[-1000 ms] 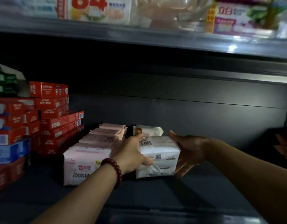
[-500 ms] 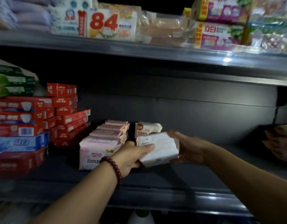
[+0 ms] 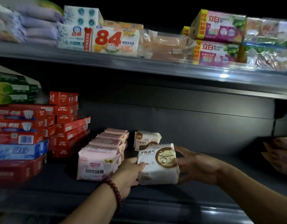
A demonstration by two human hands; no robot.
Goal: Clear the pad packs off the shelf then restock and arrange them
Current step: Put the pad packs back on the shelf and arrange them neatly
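Head: white pack (image 3: 158, 164) upright, face forward

Both hands — left hand (image 3: 129, 172), right hand (image 3: 198, 167) — grip white pack (image 3: 157, 165) upright.

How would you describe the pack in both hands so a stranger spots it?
On the dark lower shelf, look right of the pink packs. The white pack at the front, between left hand and right hand, is it. Only it shows a full brown cat badge.
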